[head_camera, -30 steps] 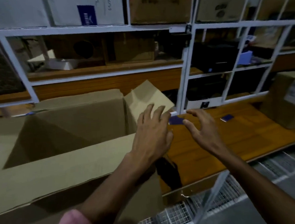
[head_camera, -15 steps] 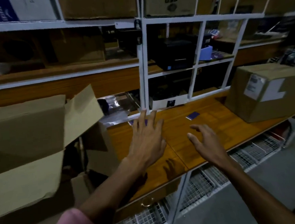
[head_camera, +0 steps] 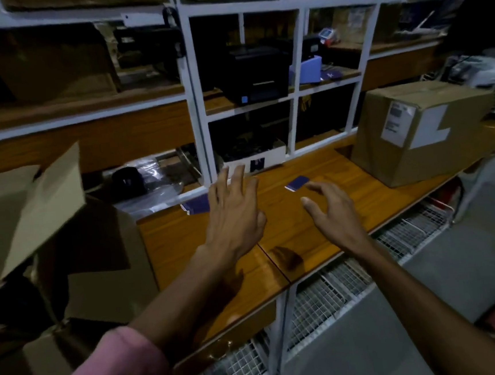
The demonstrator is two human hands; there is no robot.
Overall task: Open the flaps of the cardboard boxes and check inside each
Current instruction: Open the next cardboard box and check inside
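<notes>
So the head cam had swung right over the last second: the opened cardboard box (head_camera: 34, 224) slid off to the left edge, flaps up, and the sealed cardboard box (head_camera: 421, 130) came into view on the wooden shelf (head_camera: 327, 225). Left hand (head_camera: 233, 215) and right hand (head_camera: 335, 212) both hovered with fingers spread, holding nothing. Looks like box one's checked and the taped one's next.
</notes>
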